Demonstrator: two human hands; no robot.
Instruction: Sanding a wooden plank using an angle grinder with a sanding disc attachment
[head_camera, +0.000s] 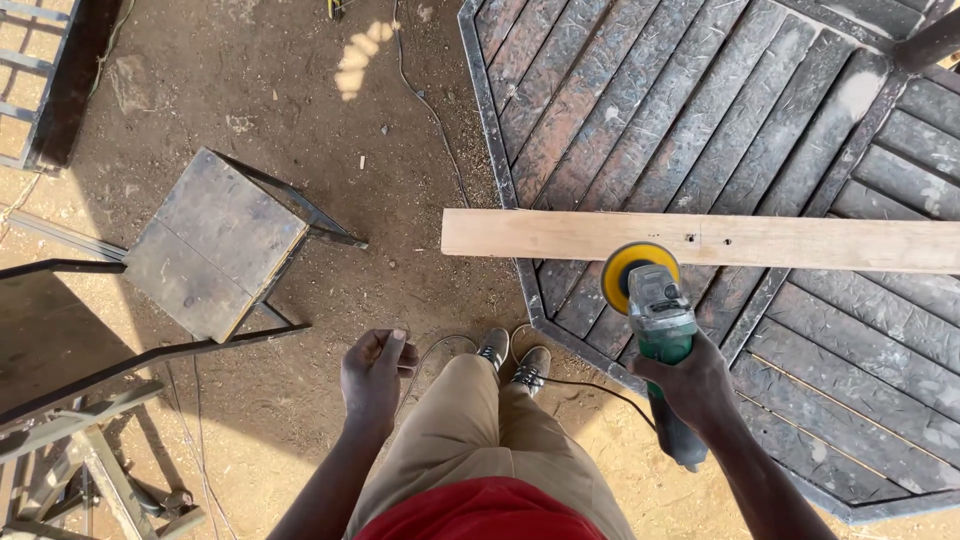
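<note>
My right hand (690, 385) grips a green angle grinder (658, 318) with a yellow sanding disc (630, 265), which sits at the near edge of a pale wooden plank (700, 240). The plank lies across a dark slatted metal table (700, 110). My left hand (375, 372) hangs over the dirt floor with fingers curled around the grinder's thin black cord (432, 350), which loops past my shoes (515, 358).
A small metal stool (215, 240) stands on the dirt to the left. Dark metal frames (90, 400) fill the lower-left corner. Another cable (430, 110) runs across the ground near the table's edge.
</note>
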